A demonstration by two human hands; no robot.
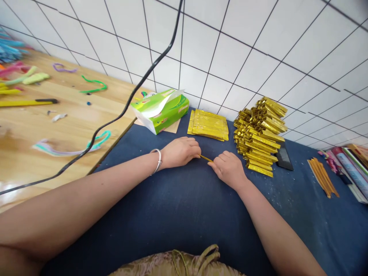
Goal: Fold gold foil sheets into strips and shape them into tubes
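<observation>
Between my two hands a thin gold strip [206, 158], which looks like gold foil paper seen edge-on, is held just above the dark blue tabletop [184, 214]. My left hand [181, 152], with a silver bangle at the wrist, is closed on its left end. My right hand [227, 168] pinches the right end. Most of the strip is hidden by my fingers. Just beyond the hands lies a flat stack of gold foil sheets [208, 125]. To the right of it, folded gold paper pieces [260, 138] are piled in a heap against the wall.
A green tissue box [162, 111] stands behind my left hand. A black cable [135, 92] crosses the view at the left. Pipe cleaners and a yellow cutter [27, 102] lie on the wooden table [69, 124]. Brown strips [323, 177] and books [349, 172] are at the right.
</observation>
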